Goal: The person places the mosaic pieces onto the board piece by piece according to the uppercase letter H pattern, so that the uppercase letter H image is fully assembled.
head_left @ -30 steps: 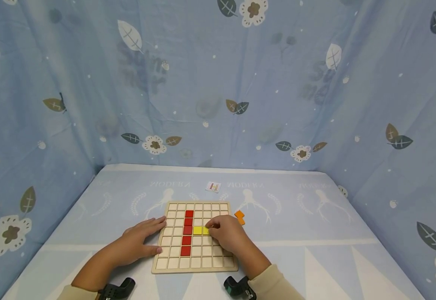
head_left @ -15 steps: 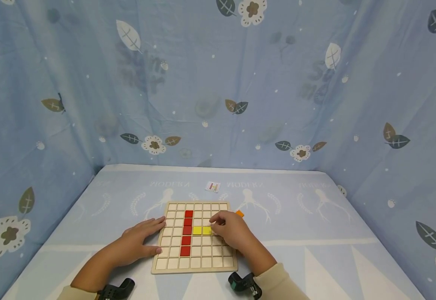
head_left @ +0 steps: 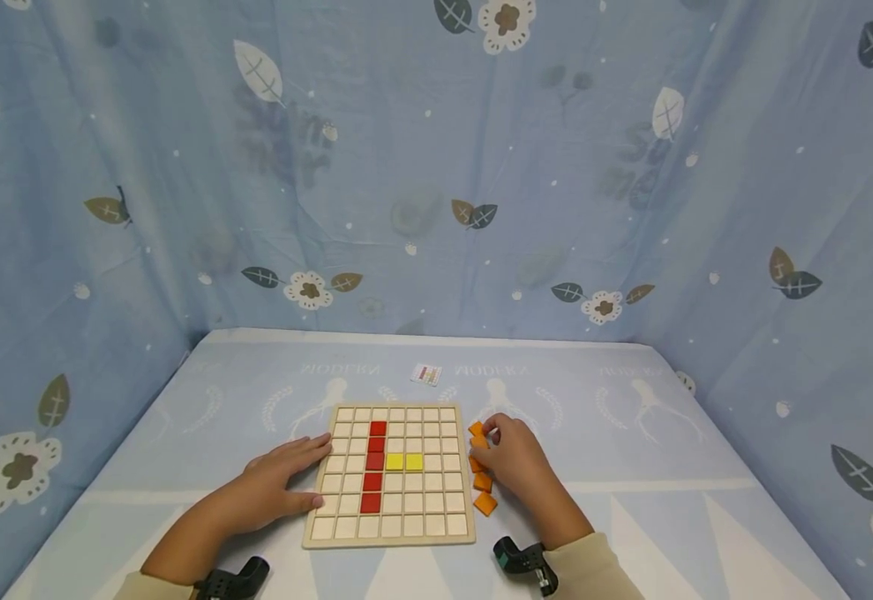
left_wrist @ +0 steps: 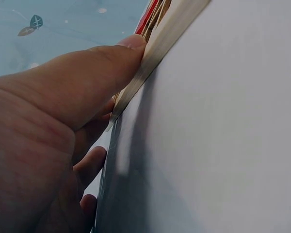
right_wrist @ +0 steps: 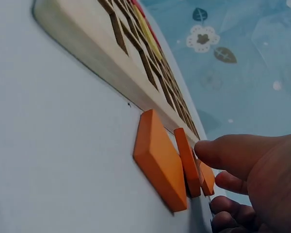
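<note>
A wooden grid board (head_left: 412, 525) lies flat in the head view. A column of several red tiles (head_left: 374, 461) sits in its cells, with two yellow tiles (head_left: 395, 462) in a row beside the column's middle. My left hand (head_left: 279, 482) rests spread along the board's left edge, thumb tip against the rim (left_wrist: 157, 51). Off the right edge, several orange tiles (head_left: 485, 503) form a loose line. Among the farther ones is my right hand (head_left: 521, 460), thumb and forefinger apart. In the right wrist view its thumb (right_wrist: 228, 154) is at an orange tile (right_wrist: 186, 162).
Beyond the board lies a small printed card (head_left: 426, 374) with a coloured grid. The table (head_left: 594, 417) has a patterned pale blue cover. A floral blue curtain (head_left: 421, 167) encloses the back and sides. Each wrist carries a black device (head_left: 524, 564).
My right hand has moved right, off the board and the yellow tiles, to the orange tiles, which now show more fully. My left hand stays at the board's edge.
</note>
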The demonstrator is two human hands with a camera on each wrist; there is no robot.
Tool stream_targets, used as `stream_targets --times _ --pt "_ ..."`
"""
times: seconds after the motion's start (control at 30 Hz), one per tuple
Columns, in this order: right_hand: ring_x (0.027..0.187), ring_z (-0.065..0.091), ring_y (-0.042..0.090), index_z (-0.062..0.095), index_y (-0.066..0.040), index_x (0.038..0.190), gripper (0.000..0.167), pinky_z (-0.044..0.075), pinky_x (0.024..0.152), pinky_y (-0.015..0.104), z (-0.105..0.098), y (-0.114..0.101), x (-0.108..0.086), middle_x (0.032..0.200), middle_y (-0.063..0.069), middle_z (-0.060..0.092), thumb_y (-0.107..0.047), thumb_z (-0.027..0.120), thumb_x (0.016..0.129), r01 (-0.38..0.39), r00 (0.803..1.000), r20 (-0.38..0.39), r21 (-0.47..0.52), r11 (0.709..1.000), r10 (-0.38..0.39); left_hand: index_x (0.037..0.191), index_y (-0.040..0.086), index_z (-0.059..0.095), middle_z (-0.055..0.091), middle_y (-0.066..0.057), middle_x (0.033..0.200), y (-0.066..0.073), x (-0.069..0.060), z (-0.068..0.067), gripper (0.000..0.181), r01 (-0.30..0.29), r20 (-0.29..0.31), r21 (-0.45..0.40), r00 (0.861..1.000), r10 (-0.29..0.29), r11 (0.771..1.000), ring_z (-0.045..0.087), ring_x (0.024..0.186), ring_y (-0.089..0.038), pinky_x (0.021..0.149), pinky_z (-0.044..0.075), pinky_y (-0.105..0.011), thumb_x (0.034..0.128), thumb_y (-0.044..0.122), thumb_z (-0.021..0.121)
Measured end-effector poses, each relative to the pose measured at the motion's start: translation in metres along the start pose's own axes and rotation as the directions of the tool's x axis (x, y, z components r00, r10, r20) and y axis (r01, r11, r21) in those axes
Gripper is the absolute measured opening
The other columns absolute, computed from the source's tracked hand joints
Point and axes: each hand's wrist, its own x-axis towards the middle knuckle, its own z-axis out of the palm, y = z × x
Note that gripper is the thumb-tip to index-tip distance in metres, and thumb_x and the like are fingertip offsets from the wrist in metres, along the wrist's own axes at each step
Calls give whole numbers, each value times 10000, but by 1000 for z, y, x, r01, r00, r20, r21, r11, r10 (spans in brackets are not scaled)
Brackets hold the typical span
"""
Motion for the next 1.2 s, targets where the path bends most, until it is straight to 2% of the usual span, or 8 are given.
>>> stream_targets --times 0.3,0.57,0.73,0.97,1.2 --pt "795 538 207 640 -132 1204 407 462 678 333 6 1 0 960 42 592 -309 846 900 -23 1000 -18 11 1000 23 1607 190 455 340 -30 1711 -2 -3 0 898 -15 4 -9 1000 15 1000 255 1571 -454 1127 196 -816 865 563 795" --pt "762 501 199 712 -143 1140 253 408 631 321 7 -2 -2 913 33 555 -254 810 935 -13 999 -34 12 1000 13 1609 200 452 341 -25 1710 -4 -4 0 879 -40 -8 -5 999 40 999 260 1567 -462 1110 202 -830 880 565 781" --pt "764 537 186 725 -133 1163 248 454 637 308 6 -1 -4 928 23 603 -208 794 936 -29 999 -45 35 999 30 1608 193 453 345 -29 1708 -3 0 0 893 -30 2 3 1000 30 1000 255 1573 -450 1127 203 -814 871 571 786" --pt "770 568 186 737 -148 1149 239 489 663 309 7 -2 -4 921 10 642 -207 787 923 -47 996 -70 35 998 50 1604 183 458 347 -35 1707 1 -2 -2 890 -28 -2 -4 1000 28 1000 255 1572 -454 1121 196 -822 870 560 791" --pt "797 592 171 726 -106 1079 221 512 678 308 6 3 -1 936 7 654 -217 797 901 -50 996 -72 66 997 55 1606 192 457 345 -33 1708 -1 -1 -1 898 -28 -4 -8 1000 28 1000 248 1575 -452 1134 188 -814 864 570 792"
